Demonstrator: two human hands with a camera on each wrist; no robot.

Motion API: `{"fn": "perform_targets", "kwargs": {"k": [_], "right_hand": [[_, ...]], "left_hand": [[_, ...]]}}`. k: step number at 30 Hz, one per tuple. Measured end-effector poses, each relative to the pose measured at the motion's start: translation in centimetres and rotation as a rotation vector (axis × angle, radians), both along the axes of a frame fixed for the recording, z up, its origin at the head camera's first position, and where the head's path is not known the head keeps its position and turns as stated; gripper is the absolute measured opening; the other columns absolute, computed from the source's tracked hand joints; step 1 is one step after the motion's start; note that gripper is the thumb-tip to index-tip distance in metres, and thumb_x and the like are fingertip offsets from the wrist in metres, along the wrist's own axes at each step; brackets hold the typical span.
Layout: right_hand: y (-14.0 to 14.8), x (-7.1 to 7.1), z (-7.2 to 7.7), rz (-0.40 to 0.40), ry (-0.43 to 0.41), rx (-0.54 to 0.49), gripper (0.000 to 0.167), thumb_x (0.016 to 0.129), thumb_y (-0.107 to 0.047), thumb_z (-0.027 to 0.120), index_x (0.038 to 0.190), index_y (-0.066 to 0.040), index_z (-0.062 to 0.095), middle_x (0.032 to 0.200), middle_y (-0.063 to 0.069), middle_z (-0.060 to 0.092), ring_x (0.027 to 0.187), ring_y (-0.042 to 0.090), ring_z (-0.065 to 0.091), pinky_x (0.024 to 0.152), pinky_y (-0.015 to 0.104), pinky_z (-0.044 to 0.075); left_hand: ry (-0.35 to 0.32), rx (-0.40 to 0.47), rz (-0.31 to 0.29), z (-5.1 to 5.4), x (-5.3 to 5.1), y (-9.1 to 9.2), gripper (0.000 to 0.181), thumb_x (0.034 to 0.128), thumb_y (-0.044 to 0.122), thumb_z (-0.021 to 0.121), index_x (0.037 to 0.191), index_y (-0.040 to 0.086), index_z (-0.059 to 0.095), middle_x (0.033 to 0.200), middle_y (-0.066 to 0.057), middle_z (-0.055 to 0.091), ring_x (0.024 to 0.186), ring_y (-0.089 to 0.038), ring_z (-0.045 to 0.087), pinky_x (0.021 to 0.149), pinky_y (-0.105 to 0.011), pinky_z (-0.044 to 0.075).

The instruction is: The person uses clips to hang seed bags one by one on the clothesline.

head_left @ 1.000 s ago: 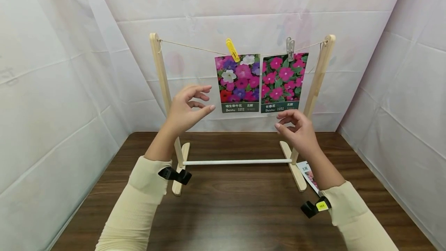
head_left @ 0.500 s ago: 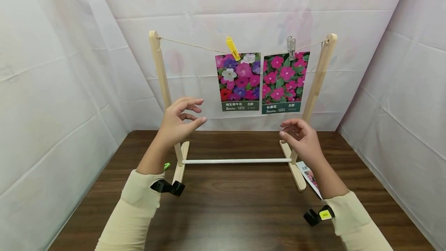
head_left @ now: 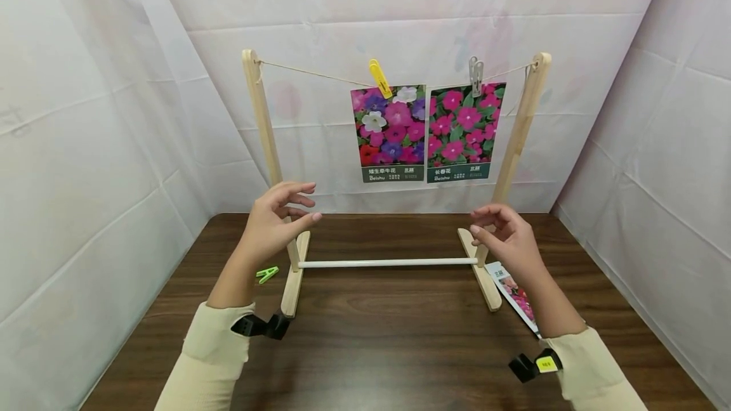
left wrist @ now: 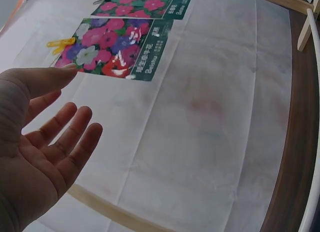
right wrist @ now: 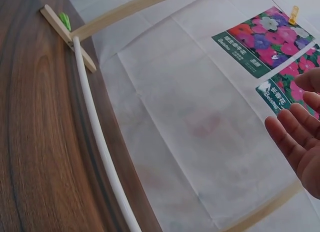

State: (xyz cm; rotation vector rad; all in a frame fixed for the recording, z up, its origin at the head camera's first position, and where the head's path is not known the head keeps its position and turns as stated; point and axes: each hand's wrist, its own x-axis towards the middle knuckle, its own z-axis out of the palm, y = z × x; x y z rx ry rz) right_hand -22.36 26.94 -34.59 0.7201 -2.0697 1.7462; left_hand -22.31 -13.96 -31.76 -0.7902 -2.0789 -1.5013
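Observation:
Two flower seed packets hang side by side from a string on a wooden frame. A yellow clothespin [head_left: 380,78] holds the left packet [head_left: 393,135], with mixed pink, purple and white blooms. The right packet [head_left: 465,132], with pink blooms, hangs from a grey clothespin [head_left: 476,77]. My left hand [head_left: 275,217] is in the air by the left post, fingers loosely bent, nothing in it. Near the right post, my right hand [head_left: 507,240] also hovers with relaxed fingers and holds nothing. In the left wrist view, a gap shows between thumb and fingers of the left hand [left wrist: 52,137].
A green clothespin [head_left: 267,274] lies on the wooden table [head_left: 377,341], left of the frame's left foot [head_left: 294,284]. Another seed packet [head_left: 516,297] lies beyond the right foot, partly behind my right forearm. A white rod [head_left: 388,263] joins the two feet.
Both hands have moved down and apart, away from the hanging packets. The green clothespin has come into sight from behind the left arm, and more of the packet on the table shows.

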Motion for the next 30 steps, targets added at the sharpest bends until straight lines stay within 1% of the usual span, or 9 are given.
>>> {"fn": "perform_targets", "kwargs": {"k": [6,11,13,15,18,21,25,27,30], "right_hand": [[1.0,0.5,-0.3,-0.016,0.009,0.020,0.027,0.093,0.003,0.063,0.115,0.013,0.053,0.106,0.003,0.062,0.086,0.015,0.062,0.069,0.026,0.058],[1.9,0.7,-0.6,-0.001,0.002,-0.016,0.024,0.092,0.007,0.061,0.113,0.015,0.052,0.102,0.009,0.062,0.085,0.016,0.062,0.070,0.027,0.058],[2.4,0.7,-0.8,0.008,0.008,-0.027,0.024,0.092,0.008,0.061,0.112,0.016,0.052,0.102,0.010,0.062,0.088,0.016,0.062,0.070,0.027,0.058],[2.9,0.8,-1.0,0.021,0.010,-0.040,0.024,0.092,0.008,0.060,0.113,0.017,0.051,0.103,0.009,0.063,0.089,0.015,0.062,0.071,0.026,0.058],[3.4,1.1,-1.2,0.013,0.004,-0.041,0.024,0.093,0.007,0.060,0.113,0.016,0.051,0.103,0.010,0.063,0.086,0.013,0.064,0.070,0.024,0.058],[3.8,1.3,-1.5,-0.026,-0.018,-0.041,0.023,0.093,0.006,0.060,0.113,0.014,0.052,0.103,0.009,0.063,0.084,0.013,0.065,0.069,0.025,0.058],[4.3,1.3,-1.9,-0.059,-0.025,-0.036,0.024,0.093,0.006,0.061,0.113,0.014,0.052,0.104,0.004,0.064,0.085,0.013,0.064,0.070,0.025,0.058],[4.6,1.3,-2.1,-0.062,-0.020,-0.039,0.025,0.093,0.005,0.062,0.114,0.014,0.052,0.105,0.004,0.064,0.086,0.014,0.064,0.070,0.025,0.057],[5.0,1.3,-2.4,-0.059,-0.014,-0.064,0.026,0.092,0.005,0.062,0.114,0.015,0.052,0.106,0.005,0.063,0.087,0.013,0.063,0.070,0.025,0.057]], "left_hand": [[-0.007,0.033,0.013,-0.7,1.0,-0.6,0.049,0.0783,-0.014,0.074,0.125,-0.004,0.062,0.117,-0.011,0.058,0.098,-0.021,0.063,0.081,-0.027,0.056],[0.032,0.035,0.055,-0.5,2.6,-0.7,0.046,0.0747,-0.022,0.071,0.118,-0.014,0.060,0.109,0.000,0.060,0.092,-0.009,0.063,0.078,-0.025,0.056],[0.047,0.033,0.077,-0.9,2.9,-0.9,0.045,0.0747,-0.022,0.071,0.118,-0.014,0.061,0.107,0.003,0.060,0.091,-0.006,0.063,0.078,-0.023,0.056],[0.050,0.046,0.090,-1.6,2.8,-1.3,0.045,0.0750,-0.022,0.071,0.118,-0.012,0.062,0.106,0.004,0.061,0.091,-0.008,0.064,0.077,-0.022,0.055],[0.051,0.077,0.093,-2.6,2.5,-2.1,0.045,0.0753,-0.021,0.071,0.118,-0.010,0.063,0.108,-0.001,0.063,0.093,-0.014,0.065,0.078,-0.022,0.056],[0.058,0.110,0.084,-3.3,2.4,-2.7,0.043,0.0751,-0.021,0.071,0.116,-0.010,0.064,0.110,-0.012,0.063,0.094,-0.020,0.065,0.078,-0.022,0.056],[0.077,0.130,0.073,-4.1,2.6,-3.2,0.041,0.0751,-0.023,0.069,0.115,-0.013,0.063,0.112,-0.023,0.058,0.095,-0.019,0.065,0.078,-0.022,0.056],[0.078,0.132,0.069,-4.6,2.8,-3.3,0.041,0.0752,-0.024,0.069,0.115,-0.015,0.062,0.113,-0.025,0.057,0.095,-0.019,0.064,0.078,-0.022,0.055],[0.062,0.132,0.091,-5.3,3.0,-3.7,0.041,0.0755,-0.024,0.069,0.114,-0.014,0.062,0.113,-0.022,0.057,0.096,-0.017,0.064,0.078,-0.021,0.055]]}}
